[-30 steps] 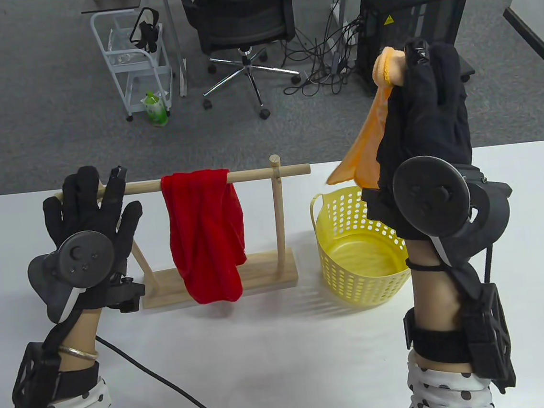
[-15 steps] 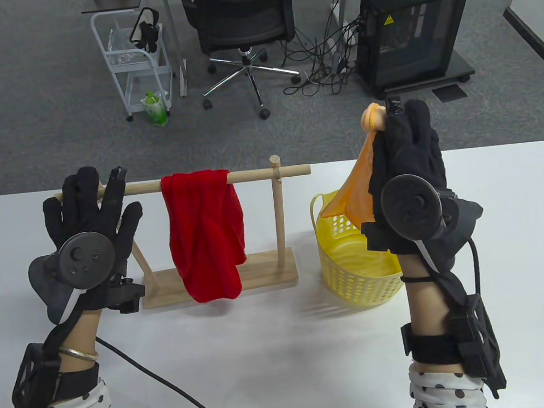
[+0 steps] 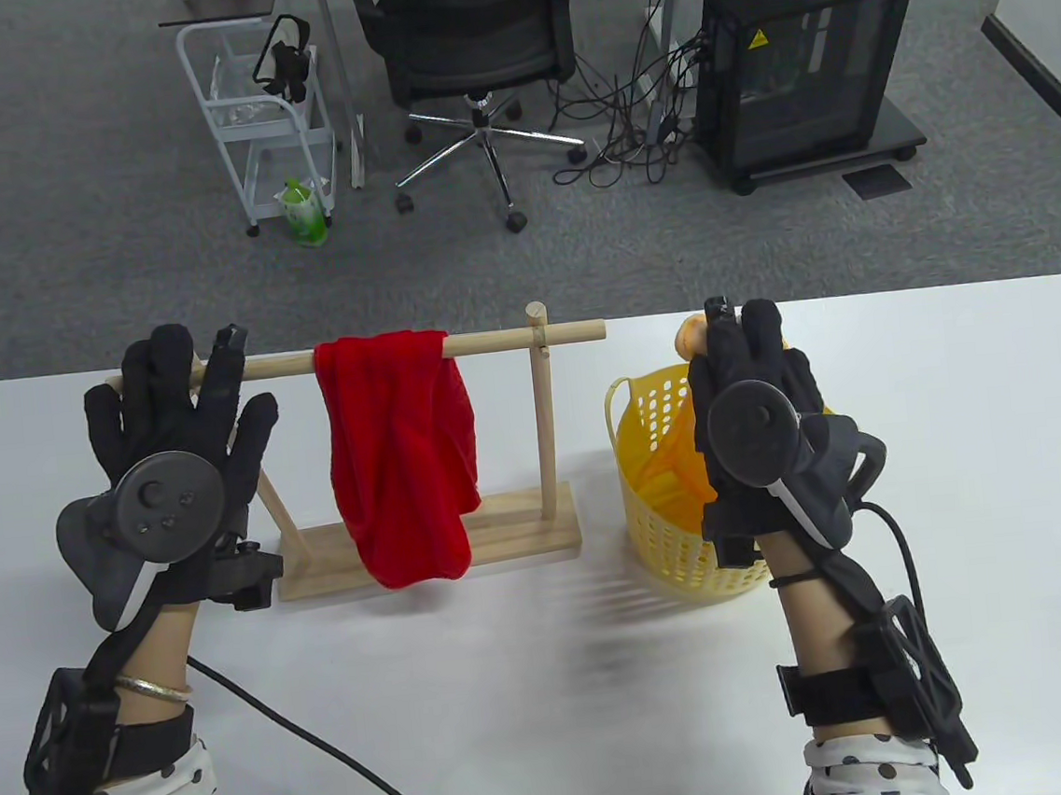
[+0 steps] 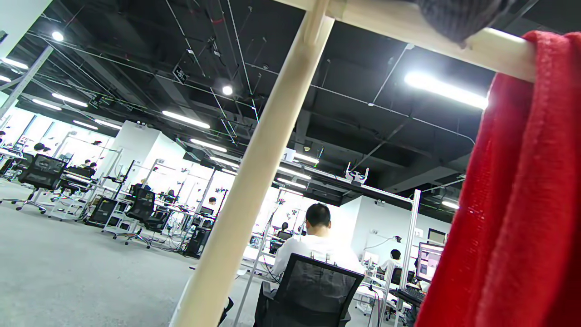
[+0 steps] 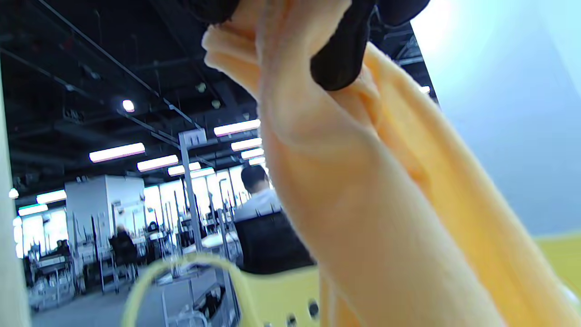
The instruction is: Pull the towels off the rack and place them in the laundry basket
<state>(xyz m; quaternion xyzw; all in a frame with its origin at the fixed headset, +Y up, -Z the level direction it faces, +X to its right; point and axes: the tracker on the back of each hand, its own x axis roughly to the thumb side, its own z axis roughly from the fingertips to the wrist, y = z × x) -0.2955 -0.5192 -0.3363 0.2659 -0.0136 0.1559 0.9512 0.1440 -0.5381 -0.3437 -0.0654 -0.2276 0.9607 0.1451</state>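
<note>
A wooden rack [image 3: 433, 549] stands mid-table with a red towel [image 3: 400, 457] draped over its bar [image 3: 506, 340]; the same red towel [image 4: 508, 218] fills the right of the left wrist view. My left hand [image 3: 177, 403] lies with straight, spread fingers on the bar's left end. My right hand [image 3: 749, 348] hovers over the yellow laundry basket [image 3: 656, 535], gripping the bunched top of an orange towel [image 3: 691, 333]. That orange towel [image 5: 363, 190] hangs down into the basket [image 5: 281, 295]; its lower part is hidden behind the hand in the table view.
A black cable [image 3: 320, 746] runs across the white table [image 3: 559, 695] near the left arm. Beyond the far edge are an office chair [image 3: 469, 47], a white cart [image 3: 264, 114] and a black computer case [image 3: 802, 53].
My right hand has come down and toward me with the orange towel, from high above the basket to just over it, so the towel now hangs inside. The left hand has stayed put.
</note>
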